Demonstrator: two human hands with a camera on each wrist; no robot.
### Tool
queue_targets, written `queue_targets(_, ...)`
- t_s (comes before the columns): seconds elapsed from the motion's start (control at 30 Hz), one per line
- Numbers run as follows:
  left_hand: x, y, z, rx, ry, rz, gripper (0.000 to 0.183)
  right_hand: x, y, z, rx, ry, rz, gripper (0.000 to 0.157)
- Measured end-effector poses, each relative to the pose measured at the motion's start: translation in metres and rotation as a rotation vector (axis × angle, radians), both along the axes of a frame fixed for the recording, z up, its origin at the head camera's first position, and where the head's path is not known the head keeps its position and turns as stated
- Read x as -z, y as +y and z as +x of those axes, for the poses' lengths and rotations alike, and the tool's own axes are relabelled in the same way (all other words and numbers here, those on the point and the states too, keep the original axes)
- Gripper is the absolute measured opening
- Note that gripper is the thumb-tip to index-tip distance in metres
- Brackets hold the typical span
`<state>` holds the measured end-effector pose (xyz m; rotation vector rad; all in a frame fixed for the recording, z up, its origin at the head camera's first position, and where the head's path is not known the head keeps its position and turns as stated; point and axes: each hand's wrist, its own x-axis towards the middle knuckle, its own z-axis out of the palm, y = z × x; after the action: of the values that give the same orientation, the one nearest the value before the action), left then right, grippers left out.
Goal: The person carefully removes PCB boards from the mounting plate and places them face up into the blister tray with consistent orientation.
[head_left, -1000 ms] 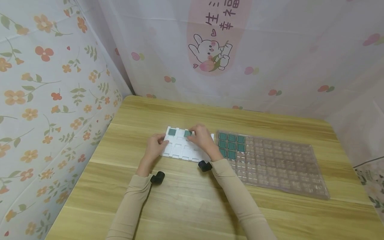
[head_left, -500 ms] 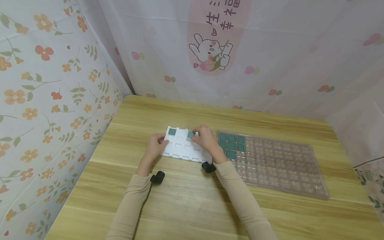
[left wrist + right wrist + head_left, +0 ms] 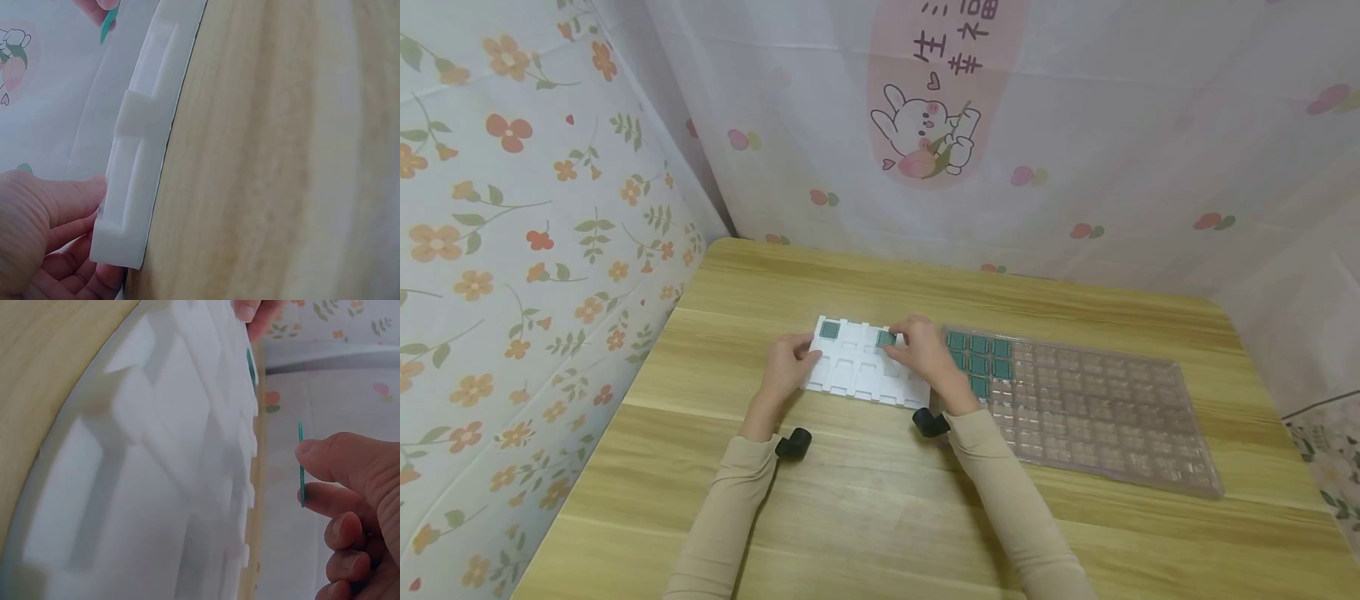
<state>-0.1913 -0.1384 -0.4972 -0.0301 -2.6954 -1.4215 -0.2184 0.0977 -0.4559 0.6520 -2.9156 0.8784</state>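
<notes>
A white plastic tray (image 3: 847, 377) with square pockets lies on the table, and one thin green square chip (image 3: 830, 330) sits in its far left pocket. My left hand (image 3: 786, 365) grips the tray's left end, thumb on the edge and fingers at the side, as the left wrist view shows. Above the far row of pockets, my right hand (image 3: 923, 357) pinches another green square chip (image 3: 302, 464) by its edges between thumb and finger. In the right wrist view this chip is apart from the tray. The right hand hides the tray's far right corner.
Right of the white tray lies a large clear plastic tray (image 3: 1097, 408) with many pockets. Several green chips (image 3: 979, 365) fill its far left pockets. Both trays rest on a wooden table (image 3: 850, 517), with a printed curtain (image 3: 820, 108) behind.
My right hand has moved to the right along the far row of the white tray, carrying the pinched chip. My left hand and the tray have stayed in place.
</notes>
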Motion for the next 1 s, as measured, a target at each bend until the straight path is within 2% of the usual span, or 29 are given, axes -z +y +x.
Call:
queue_targets(0.4, 0.002, 0.000, 0.000, 0.008, -0.002, 0.013, 0.031, -0.004, 0.013, 0.006, 0.004, -0.035, -0.001, 0.027)
queue_targets(1.0, 0.002, 0.001, 0.000, -0.005, -0.007, 0.005, 0.032, -0.005, 0.032, 0.016, 0.026, -0.001, -0.007, 0.025)
